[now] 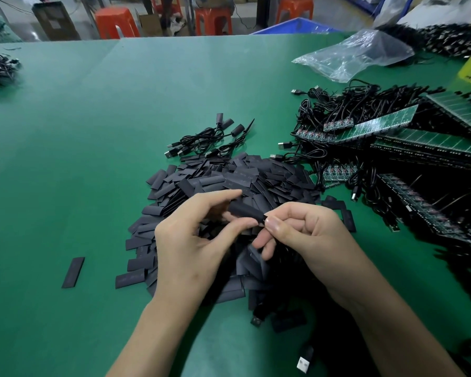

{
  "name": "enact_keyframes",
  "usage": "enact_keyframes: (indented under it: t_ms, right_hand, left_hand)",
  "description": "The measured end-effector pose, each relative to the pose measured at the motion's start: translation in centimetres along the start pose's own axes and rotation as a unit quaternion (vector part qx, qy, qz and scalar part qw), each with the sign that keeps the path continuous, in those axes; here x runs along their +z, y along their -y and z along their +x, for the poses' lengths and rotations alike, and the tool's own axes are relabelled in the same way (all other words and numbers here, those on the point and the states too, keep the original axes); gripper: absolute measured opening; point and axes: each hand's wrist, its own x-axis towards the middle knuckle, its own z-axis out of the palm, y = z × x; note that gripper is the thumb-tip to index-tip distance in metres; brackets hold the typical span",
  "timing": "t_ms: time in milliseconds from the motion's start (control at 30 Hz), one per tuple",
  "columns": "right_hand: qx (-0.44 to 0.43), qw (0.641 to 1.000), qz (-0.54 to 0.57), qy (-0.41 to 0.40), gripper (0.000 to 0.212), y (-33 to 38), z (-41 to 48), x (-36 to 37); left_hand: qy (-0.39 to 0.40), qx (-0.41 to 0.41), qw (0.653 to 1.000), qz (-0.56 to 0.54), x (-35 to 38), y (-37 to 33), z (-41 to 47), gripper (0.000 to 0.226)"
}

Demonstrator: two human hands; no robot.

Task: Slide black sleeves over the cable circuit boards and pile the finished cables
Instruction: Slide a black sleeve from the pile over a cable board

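I am looking down at a green table point(93, 131). Furthest left, at about 8 o'clock from the hands, a stray sleeve point(73, 272) lies flat and alone. Next comes the left hand point(191, 235), fingers curled, thumb and forefinger pinching the left half of a black sleeve point(246, 210). This sleeve is held in the air between both hands, just above the heap of sleeves point(229, 180). It looks like a short, matt black tube, squeezed partly open, not flat like the ones below it. The right hand point(310, 235) is curled tight, and its thumb and forefinger pinch the sleeve's right end. I cannot tell whether a circuit board is already inside.

I judge the step to be threading the sleeve onto a cable end. The next move calls for keeping the mouth open and pushing straight along the tube.

At 12 o'clock, beyond the heap, lies a small pile of finished cables point(210, 140). At 2 o'clock, a tangle of unsleeved cables point(365, 126) lies over green board strips.
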Motion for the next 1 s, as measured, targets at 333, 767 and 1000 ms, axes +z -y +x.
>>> enact_keyframes:
  t_ms: [333, 767, 1000]
  right_hand:
    - [0.005, 0.999, 0.032, -0.016, 0.016, 0.1, -0.1, 0.4]
    - [0.015, 0.999, 0.014, -0.039, 0.015, -0.2, -0.2, 0.6]
    - [0.023, 0.999, 0.037, -0.031, 0.015, -0.2, -0.2, 1.0]
  left_hand:
    - [-0.045, -0.046, 0.996, -0.067, 0.9, 0.1, -0.6, 0.036]
    - [0.002, -0.089, 0.986, -0.141, 1.0, -0.1, -0.6, 0.034]
    - [-0.021, -0.114, 0.981, -0.155, 1.3, -0.5, -0.6, 0.025]
